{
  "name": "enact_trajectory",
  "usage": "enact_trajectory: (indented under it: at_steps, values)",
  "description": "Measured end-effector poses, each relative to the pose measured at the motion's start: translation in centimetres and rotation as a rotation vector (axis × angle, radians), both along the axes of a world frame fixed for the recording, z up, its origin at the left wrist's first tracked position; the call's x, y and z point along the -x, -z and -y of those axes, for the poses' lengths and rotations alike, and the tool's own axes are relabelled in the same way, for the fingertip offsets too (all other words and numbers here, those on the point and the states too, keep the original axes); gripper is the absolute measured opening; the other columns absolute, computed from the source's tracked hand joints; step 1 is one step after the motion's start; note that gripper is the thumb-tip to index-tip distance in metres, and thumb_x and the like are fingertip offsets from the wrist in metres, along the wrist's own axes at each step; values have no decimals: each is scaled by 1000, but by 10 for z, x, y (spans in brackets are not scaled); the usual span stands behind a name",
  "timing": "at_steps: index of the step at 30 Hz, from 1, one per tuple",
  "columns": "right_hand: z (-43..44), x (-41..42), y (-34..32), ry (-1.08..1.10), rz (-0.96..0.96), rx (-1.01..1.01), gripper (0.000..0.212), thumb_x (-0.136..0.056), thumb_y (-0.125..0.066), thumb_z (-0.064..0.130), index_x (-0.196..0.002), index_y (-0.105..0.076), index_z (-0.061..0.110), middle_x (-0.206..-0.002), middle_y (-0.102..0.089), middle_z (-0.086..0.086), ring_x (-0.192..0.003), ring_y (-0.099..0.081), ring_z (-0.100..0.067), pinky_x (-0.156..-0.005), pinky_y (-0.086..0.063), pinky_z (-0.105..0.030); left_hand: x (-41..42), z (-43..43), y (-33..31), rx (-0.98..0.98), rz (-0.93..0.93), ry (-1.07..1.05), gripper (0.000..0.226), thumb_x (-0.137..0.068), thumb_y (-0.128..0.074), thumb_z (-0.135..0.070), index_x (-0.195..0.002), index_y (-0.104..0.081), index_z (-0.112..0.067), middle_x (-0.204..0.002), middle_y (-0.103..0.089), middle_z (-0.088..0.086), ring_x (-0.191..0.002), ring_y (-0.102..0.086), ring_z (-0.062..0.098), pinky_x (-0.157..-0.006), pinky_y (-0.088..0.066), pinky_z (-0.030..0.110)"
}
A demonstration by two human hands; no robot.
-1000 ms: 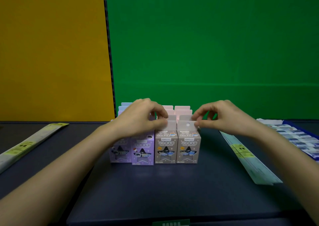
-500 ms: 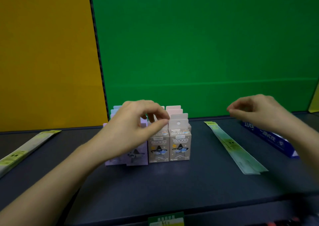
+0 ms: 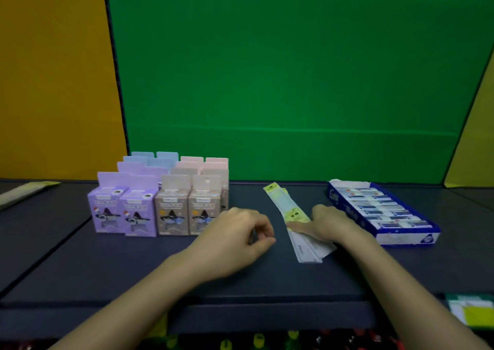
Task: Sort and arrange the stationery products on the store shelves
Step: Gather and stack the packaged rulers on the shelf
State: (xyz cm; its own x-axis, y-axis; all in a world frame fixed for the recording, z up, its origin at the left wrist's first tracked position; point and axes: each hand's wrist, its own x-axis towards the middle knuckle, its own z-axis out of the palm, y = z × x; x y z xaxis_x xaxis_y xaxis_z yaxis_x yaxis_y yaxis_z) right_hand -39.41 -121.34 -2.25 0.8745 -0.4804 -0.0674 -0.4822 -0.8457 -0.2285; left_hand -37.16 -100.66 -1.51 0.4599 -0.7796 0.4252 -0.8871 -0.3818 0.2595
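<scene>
The left hand (image 3: 235, 240) has let go of the tab on the beige boxes (image 3: 173, 216) and now hangs over the shelf beside them, fingers loosely curled and holding nothing. The right hand (image 3: 326, 224) has also left the boxes, swung right, and come down flat on the long flat packets (image 3: 295, 217). The view has turned right, bringing a blue carton (image 3: 406, 238) fully into sight.

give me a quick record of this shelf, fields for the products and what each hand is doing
surface: dark flat shelf board
front row: small purple cardboard cartons at left, beside small beige cardboard cartons, all upright
back rows: pale blue cartons behind purple, pink cartons behind beige
packets: long flat clear plastic packets with yellow-green headers, fanned, lying between cartons and tray
tray: open blue cardboard tray of wrapped bars, far right
left hand: loosely curled, holds nothing
right hand: fingers flat on the packets
</scene>
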Motion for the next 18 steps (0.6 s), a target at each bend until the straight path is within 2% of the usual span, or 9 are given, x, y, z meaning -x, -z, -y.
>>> enact_trajectory:
  at_steps: [3,5,7,9,12,15,18]
  values:
    - [9,1,-1,-68,47,-52,44,-83,-49,58,-66,-41,18,-69,-44,1,-79,-50,-25,-51,-33,-29,0,32,12,-49,-45,-187,24,-89,-49,-36,-96,-63,-18,-100,-66,-1,-89,-56,15,-82,-45,31]
    - [16,9,-4,-94,128,-89,39,-87,-46,53,-78,-54,16,-78,-54,-2,-81,-55,-25,-60,-41,-31,-2,54,20,-107,-71,-292,39,-90,-45,-46,-101,-63,-14,-108,-61,5,-104,-53,23,-87,-44,36]
    - [23,23,-10,-123,249,-116,35,-90,-44,48,-86,-58,16,-84,-58,-4,-83,-56,-25,-69,-43,-32,-3,79,25,-197,-48,-366,58,-86,-40,-60,-107,-62,-10,-113,-54,9,-111,-47,26,-91,-41,39]
    - [29,39,-16,-150,354,-127,33,-91,-43,47,-82,-57,19,-81,-58,-2,-81,-54,-23,-67,-41,-32,-3,99,26,-280,-22,-418,71,-82,-39,-67,-116,-57,-6,-120,-49,12,-117,-41,28,-96,-36,42]
    - [37,59,-21,-182,436,-141,34,-91,-43,47,-65,-47,27,-66,-51,10,-69,-49,-16,-55,-34,-29,-11,112,23,-275,-99,-439,60,-83,-50,-54,-120,-54,-6,-125,-47,13,-120,-39,29,-98,-35,42]
    - [46,72,-22,-197,494,-210,31,-91,-43,48,-70,-54,28,-69,-55,11,-69,-52,-13,-57,-36,-26,-27,110,19,-200,-366,-428,43,-78,-62,-41,-107,-64,-9,-114,-61,9,-104,-55,24,-85,-49,37]
    - [49,76,-22,-204,541,-275,27,-90,-44,48,-82,-60,27,-74,-59,9,-72,-54,-12,-59,-37,-25,-38,107,11,-225,-560,-437,44,-64,-72,-45,-89,-64,-10,-100,-67,6,-90,-64,22,-66,-47,32]
